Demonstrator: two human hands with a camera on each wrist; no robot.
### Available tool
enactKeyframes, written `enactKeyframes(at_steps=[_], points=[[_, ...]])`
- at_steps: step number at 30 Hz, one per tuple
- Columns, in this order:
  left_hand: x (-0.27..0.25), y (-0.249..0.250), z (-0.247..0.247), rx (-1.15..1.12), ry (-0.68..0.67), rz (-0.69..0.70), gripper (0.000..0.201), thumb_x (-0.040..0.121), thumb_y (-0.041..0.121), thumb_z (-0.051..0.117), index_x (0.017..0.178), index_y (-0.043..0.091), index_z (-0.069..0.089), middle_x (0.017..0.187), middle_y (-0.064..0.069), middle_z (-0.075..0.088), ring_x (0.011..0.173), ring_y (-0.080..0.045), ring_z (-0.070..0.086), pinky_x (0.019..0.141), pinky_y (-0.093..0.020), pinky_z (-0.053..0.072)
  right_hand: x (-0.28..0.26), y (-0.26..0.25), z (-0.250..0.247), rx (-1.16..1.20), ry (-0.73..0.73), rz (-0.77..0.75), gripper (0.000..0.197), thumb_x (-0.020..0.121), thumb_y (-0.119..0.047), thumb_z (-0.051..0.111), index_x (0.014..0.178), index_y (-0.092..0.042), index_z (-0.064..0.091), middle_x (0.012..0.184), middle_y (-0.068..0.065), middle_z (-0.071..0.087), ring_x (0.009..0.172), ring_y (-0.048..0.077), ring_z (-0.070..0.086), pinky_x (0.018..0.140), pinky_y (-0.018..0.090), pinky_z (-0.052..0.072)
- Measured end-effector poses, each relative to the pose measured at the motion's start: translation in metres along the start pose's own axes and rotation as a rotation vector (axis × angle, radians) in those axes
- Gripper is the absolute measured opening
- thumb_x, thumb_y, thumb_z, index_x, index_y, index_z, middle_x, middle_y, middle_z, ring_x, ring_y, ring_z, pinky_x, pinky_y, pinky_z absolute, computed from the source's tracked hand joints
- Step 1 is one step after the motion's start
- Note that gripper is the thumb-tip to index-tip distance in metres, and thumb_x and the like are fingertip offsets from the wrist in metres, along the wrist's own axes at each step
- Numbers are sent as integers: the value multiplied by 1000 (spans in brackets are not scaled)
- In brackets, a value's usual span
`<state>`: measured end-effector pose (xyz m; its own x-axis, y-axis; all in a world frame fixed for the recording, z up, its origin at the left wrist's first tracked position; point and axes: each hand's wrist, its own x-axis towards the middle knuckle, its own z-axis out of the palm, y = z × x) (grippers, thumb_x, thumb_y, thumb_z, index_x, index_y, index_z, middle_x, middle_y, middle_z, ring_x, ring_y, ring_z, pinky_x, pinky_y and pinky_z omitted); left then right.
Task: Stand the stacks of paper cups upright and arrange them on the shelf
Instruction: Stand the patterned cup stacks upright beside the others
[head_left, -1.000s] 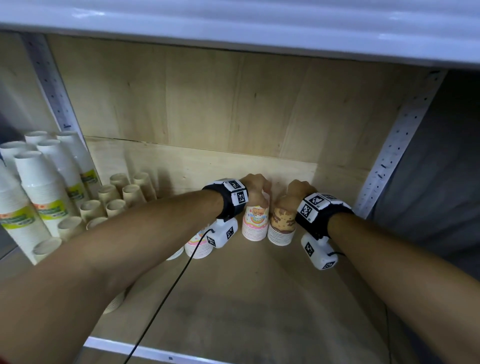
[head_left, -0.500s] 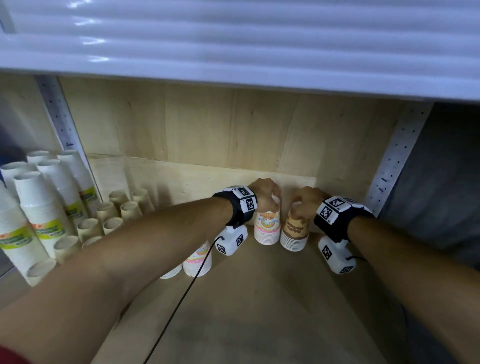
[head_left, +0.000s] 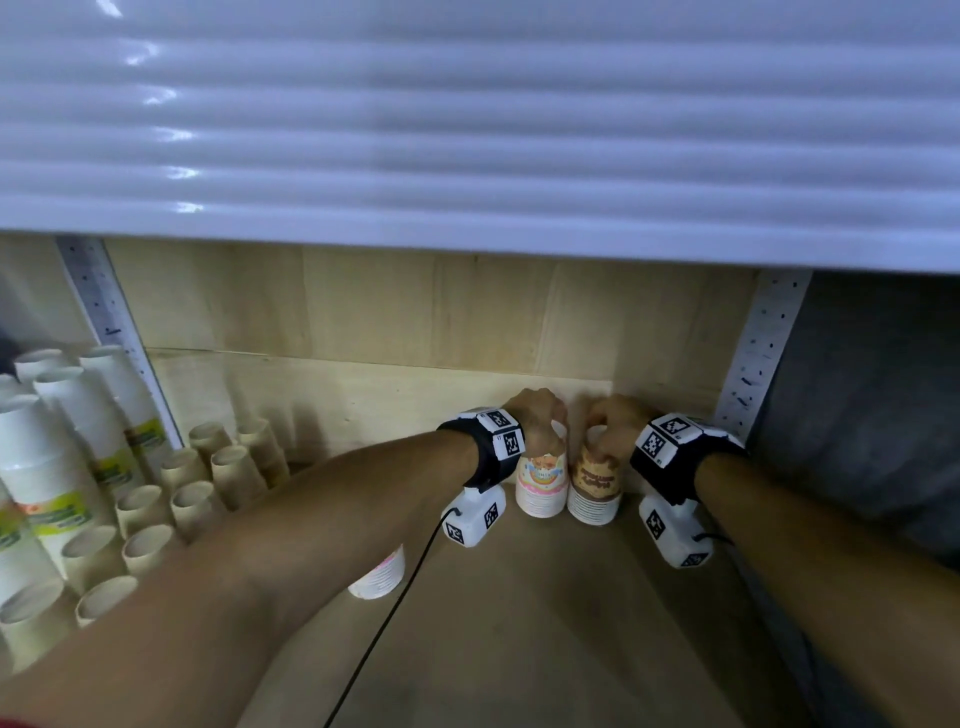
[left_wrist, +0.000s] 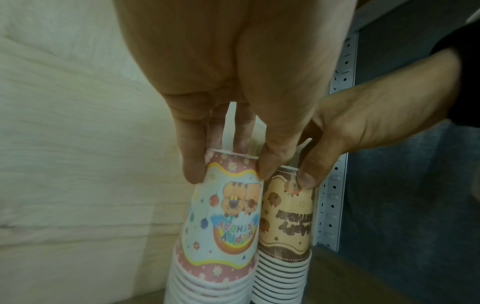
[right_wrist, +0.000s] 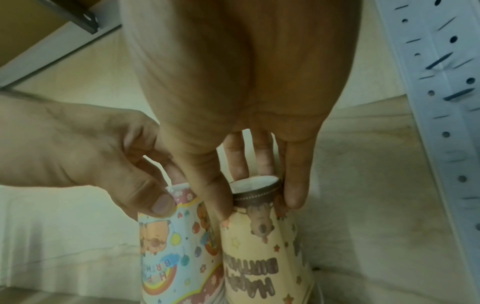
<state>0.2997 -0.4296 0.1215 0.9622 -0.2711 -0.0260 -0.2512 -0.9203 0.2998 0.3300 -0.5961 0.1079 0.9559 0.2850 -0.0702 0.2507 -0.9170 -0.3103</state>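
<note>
Two stacks of birthday paper cups stand upside down, side by side, at the back right of the wooden shelf (head_left: 519, 649). My left hand (head_left: 537, 423) grips the top of the pink stack (head_left: 540, 486) (left_wrist: 221, 236) (right_wrist: 176, 257) with thumb and fingers around its upper end. My right hand (head_left: 613, 421) grips the top of the brown stack (head_left: 595, 491) (left_wrist: 285, 226) (right_wrist: 262, 257) the same way. Both stacks rest on the shelf board and touch each other. Another pink stack (head_left: 379, 574) stands nearer, partly hidden under my left forearm.
Several plain brown cup stacks (head_left: 208, 483) and tall white cup stacks (head_left: 57, 467) fill the shelf's left side. A perforated metal upright (head_left: 758, 353) stands just right of the brown stack. A white shelf edge (head_left: 467, 156) hangs overhead. The wooden back wall is close behind.
Both hands have pushed their stacks farther back and to the right, toward the shelf's rear corner. The camera has tilted up, showing more of the shelf above.
</note>
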Motion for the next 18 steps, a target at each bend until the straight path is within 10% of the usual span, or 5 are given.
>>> enactKeyframes(at_steps=[6,11,18], points=[[10,-6,9,-60,21,-80,42,86,21,70,124,6,62,122,-8,60,109,-28,60,71,-25,42,-3,-2,5,73,61,37,25,80,-22,60,104,-23,66,107,-1,64,100,21,62,85,32,50],[14,-10,12,-92,9,-109,28,82,26,70,105,10,67,105,-5,62,94,-26,62,62,-23,41,-3,-2,7,90,73,11,25,81,-20,64,106,-22,68,108,3,66,102,24,63,88,34,52],[4,-16,5,-104,7,-96,59,80,31,76,132,17,53,133,-5,53,117,-29,55,84,-31,46,-8,-9,7,37,122,29,32,86,-24,64,118,-20,64,122,5,64,112,25,60,96,37,49]])
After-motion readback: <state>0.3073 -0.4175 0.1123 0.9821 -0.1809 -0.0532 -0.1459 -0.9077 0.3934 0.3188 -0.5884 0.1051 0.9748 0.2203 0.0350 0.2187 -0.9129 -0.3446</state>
